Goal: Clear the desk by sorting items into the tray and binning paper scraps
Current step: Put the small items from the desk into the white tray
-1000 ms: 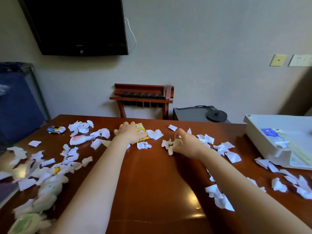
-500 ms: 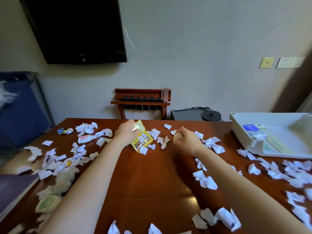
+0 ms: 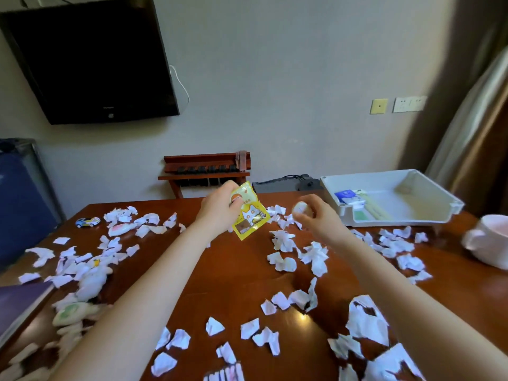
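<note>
Left hand (image 3: 220, 206) pinches packet (image 3: 248, 213) by its top corner, right hand (image 3: 313, 213) clenched round small pale item (image 3: 300, 208), both above desk (image 3: 233, 273), tray (image 3: 390, 200) right. Risk: corner pinch slips, packet falls among scraps (image 3: 313, 255)

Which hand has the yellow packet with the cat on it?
The left hand pinches the flat yellow cat-printed packet; the right hand holds a small pale round object instead.
</note>
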`<state>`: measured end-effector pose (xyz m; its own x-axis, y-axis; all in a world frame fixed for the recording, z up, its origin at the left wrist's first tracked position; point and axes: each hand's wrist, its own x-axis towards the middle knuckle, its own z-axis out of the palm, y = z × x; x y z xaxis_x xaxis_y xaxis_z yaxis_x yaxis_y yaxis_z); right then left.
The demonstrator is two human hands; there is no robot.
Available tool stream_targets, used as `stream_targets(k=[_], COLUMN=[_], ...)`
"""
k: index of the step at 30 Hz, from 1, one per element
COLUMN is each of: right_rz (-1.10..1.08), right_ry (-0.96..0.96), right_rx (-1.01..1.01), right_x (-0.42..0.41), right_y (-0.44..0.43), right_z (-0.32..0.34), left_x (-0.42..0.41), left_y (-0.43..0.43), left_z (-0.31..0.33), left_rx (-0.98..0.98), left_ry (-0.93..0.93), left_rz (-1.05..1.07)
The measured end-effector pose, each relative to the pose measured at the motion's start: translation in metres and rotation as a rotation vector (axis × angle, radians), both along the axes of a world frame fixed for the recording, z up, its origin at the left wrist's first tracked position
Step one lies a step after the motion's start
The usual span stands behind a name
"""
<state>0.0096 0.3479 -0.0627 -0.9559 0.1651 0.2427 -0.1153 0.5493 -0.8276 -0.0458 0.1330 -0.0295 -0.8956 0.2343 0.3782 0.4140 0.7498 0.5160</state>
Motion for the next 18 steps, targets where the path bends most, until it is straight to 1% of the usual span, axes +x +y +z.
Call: stream_targets(k=[3, 7, 12, 15, 18], right_rz=[-0.068, -0.180, -0.348, -0.418, -0.376], right_ry=[0.015, 0.009, -0.089, -0.176, -0.284], right_rx=[-0.044, 0.007, -0.037, 0.079, 0.214], right_x=[0.016, 0.022, 0.001, -0.022, -0.049], right_y=[0.040, 0.095, 0.162, 0.193, 0.211], right_z=[0.000, -0.001, -0.008, -0.012, -0.018], left_x=[0.007, 0.004, -0.015, -0.031, -0.049], left_y=[0.049, 0.115, 0.183, 0.213, 0.235], left_z=[0.002, 0.007, 0.011, 0.013, 0.009], left_rx=[0.036, 0.038, 0.054, 0.048, 0.059], left_ry=[-0.031, -0.047, -0.053, -0.053, -0.055], left_rz=[-0.094, -0.189, -0.244, -0.228, -0.232])
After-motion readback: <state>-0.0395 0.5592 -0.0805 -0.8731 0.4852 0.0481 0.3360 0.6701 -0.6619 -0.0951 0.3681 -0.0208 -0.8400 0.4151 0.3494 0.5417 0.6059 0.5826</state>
